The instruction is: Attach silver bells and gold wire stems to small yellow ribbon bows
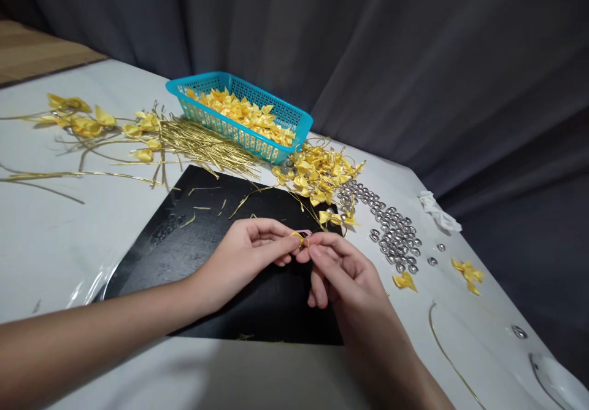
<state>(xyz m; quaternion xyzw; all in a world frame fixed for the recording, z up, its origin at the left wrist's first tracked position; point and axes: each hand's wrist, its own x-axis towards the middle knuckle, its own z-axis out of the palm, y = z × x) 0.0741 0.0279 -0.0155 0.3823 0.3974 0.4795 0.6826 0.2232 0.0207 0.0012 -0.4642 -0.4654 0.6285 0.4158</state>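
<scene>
Over the black mat (184, 299), my left hand (257, 247) and my right hand (345, 269) meet fingertip to fingertip. Both pinch a thin gold cord (298, 234), bent into a small loop between them. A tiny shiny bit shows beside the loop, too small to name. My fingers hide most of the piece. Just beyond my right hand lies a heap of yellow ribbon bows (317, 174) with gold cords attached. Silver oval beads (398, 238) are spread to the right of it.
A blue plastic basket (301, 131) full of yellow bows stands at the back. Cut gold cords (207, 143) are piled before it, with finished-looking bow pieces (83, 121) farther left. At right lie a crumpled white tissue (439, 212), loose bows (468, 274) and a single cord (448, 358).
</scene>
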